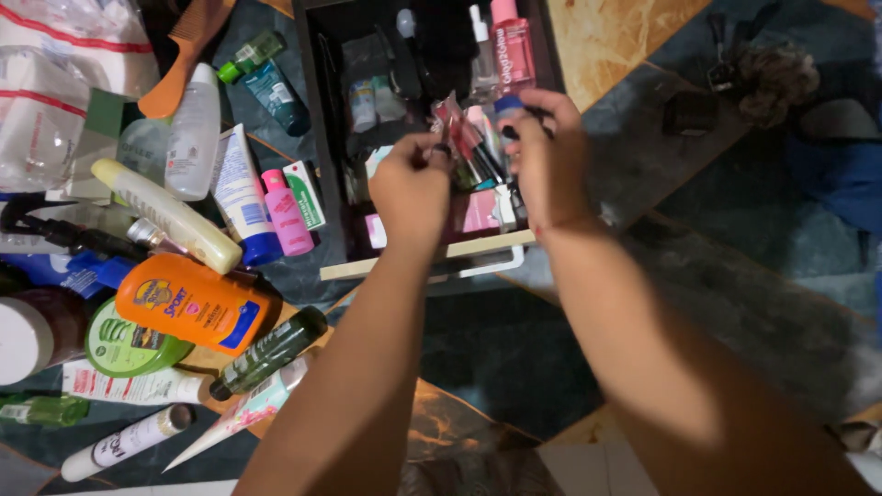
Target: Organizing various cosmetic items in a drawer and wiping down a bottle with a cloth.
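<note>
Fingers [439,152] of the left hand [411,191] pinch one end of a bundle of small cosmetic tubes [469,147], and the right hand [548,156] closes narrowly on its other end. Both hold the bundle just above the dark open drawer [322,110]. Left of the drawer lie an orange sunscreen bottle [197,303], a pink tube [287,213] and a dark green bottle [268,352].

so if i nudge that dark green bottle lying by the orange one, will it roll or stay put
The dark green bottle looks round and lies on its side, so it would probably roll. The orange bottle close beside it might stop it. It looks like smooth plastic, perhaps slippery.
</note>
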